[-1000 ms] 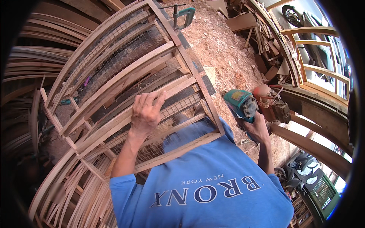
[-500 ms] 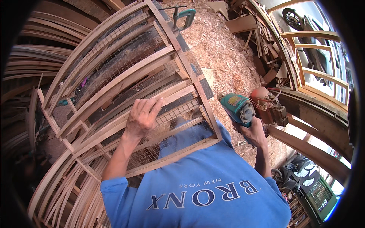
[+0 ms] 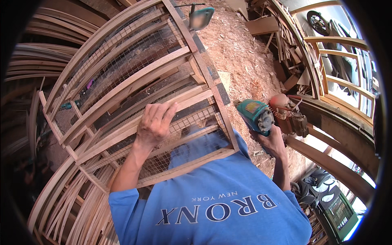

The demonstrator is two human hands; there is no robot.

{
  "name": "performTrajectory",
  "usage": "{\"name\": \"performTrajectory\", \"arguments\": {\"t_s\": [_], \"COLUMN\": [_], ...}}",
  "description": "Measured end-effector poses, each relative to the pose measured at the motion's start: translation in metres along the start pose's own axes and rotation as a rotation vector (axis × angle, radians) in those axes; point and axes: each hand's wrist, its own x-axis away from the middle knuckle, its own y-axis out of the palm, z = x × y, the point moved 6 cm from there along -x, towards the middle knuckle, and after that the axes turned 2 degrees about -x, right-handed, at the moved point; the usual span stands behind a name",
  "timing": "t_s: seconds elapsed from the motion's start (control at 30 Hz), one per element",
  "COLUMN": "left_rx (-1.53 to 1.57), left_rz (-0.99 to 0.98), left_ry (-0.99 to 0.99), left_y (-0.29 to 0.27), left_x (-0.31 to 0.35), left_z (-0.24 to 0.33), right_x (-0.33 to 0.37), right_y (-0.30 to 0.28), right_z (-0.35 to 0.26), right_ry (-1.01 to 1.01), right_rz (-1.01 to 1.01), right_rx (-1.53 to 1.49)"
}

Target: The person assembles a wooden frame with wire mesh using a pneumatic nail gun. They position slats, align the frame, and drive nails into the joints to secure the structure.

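Note:
A large wooden frame with slats and wire mesh slants across the left and middle, its near edge against my blue shirt. My left hand is closed over one of its lengthwise rails, fingers curled across the wood. On the right, my right hand grips a teal nail gun by its handle, apart from the frame's right side. The nail gun's silver end cap faces me; its nose and the trigger are hidden from view.
A teal clamp sits at the frame's far right corner. A red air compressor stands just beyond the nail gun. Wood shavings cover the floor. Stacked strips lie lower left, scrap boards far right.
The view has shifted a little, so the frame's far end and the clamp appear slightly further right. Both hands keep their holds.

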Motion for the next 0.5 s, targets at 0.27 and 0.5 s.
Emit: {"name": "performTrajectory", "arguments": {"t_s": [0.27,0.5], "left_rx": [-0.007,-0.008], "left_rz": [0.018,0.016], "left_ry": [-0.036,-0.051], "left_y": [0.0,-0.003], "left_x": [0.001,0.0], "left_z": [0.001,0.003], "right_x": [0.003,0.007], "right_y": [-0.003,0.0], "right_z": [0.011,0.011], "right_ry": [0.058,0.079], "right_rz": [0.023,-0.008], "right_rx": [0.033,-0.003]}}
